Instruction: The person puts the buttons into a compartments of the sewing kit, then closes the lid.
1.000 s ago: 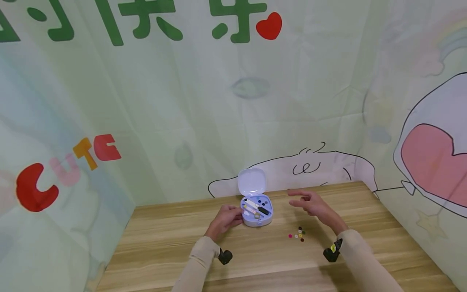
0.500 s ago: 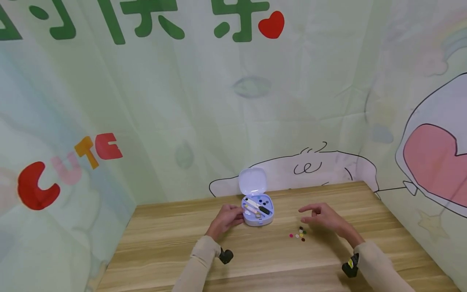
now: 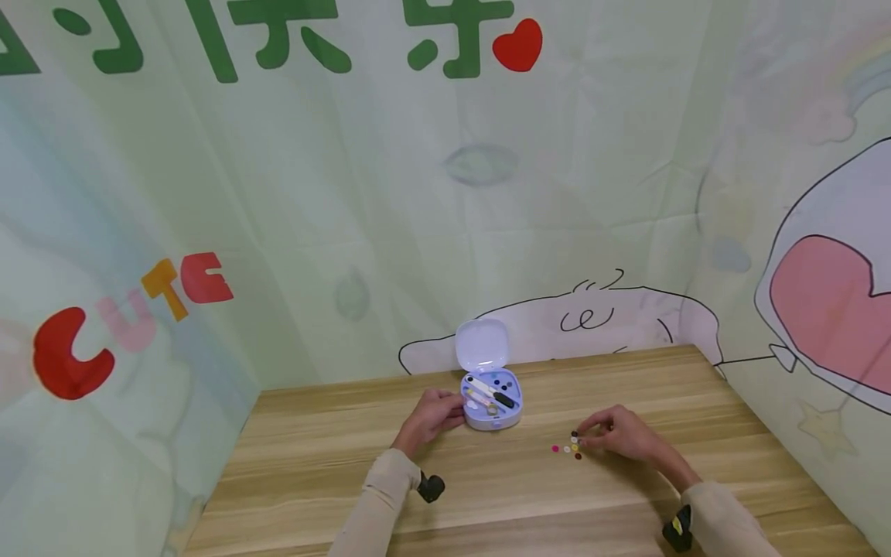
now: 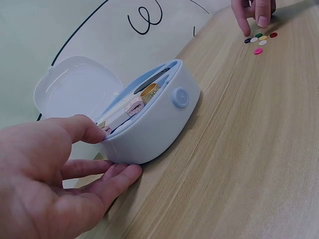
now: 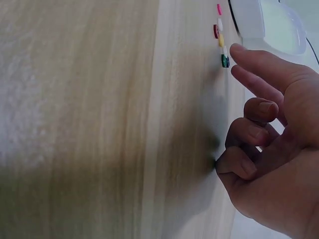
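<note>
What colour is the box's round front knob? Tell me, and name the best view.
Light blue; the round knob on the box shows best in the left wrist view.

- The right hand (image 3: pixel 623 433) is lower and further right in the frame than a second ago, its fingertips (image 3: pixel 585 425) now beside the small buttons (image 3: pixel 574 447).
- The right sleeve (image 3: pixel 727 517) and black wrist camera (image 3: pixel 676 530) sit nearer the lower right corner.
</note>
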The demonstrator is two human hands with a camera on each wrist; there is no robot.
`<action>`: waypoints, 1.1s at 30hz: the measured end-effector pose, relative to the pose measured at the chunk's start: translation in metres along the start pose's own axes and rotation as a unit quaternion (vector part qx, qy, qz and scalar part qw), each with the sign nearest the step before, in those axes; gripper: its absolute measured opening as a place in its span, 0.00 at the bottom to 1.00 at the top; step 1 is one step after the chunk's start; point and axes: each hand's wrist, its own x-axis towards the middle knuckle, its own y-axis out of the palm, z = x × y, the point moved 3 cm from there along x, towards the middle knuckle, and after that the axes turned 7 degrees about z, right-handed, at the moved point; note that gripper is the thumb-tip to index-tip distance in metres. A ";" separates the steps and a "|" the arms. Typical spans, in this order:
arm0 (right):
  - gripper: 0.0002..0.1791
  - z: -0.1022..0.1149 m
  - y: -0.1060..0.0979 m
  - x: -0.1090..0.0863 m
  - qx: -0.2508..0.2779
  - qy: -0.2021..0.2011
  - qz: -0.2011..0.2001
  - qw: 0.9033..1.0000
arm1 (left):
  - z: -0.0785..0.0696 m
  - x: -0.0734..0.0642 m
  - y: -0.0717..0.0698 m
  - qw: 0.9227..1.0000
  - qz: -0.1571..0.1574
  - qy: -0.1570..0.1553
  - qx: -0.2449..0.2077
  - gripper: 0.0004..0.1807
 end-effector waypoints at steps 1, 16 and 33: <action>0.13 0.000 0.001 0.000 -0.006 -0.003 0.000 1.000 | 0.000 0.000 0.000 1.000 0.000 0.001 0.000 0.16; 0.04 0.001 0.005 0.004 -0.054 -0.041 -0.017 0.998 | 0.000 -0.001 0.000 1.000 -0.001 0.007 0.000 0.15; 0.05 0.006 0.009 0.007 -0.041 -0.015 0.009 0.999 | -0.001 -0.002 0.000 1.000 -0.005 0.001 0.003 0.16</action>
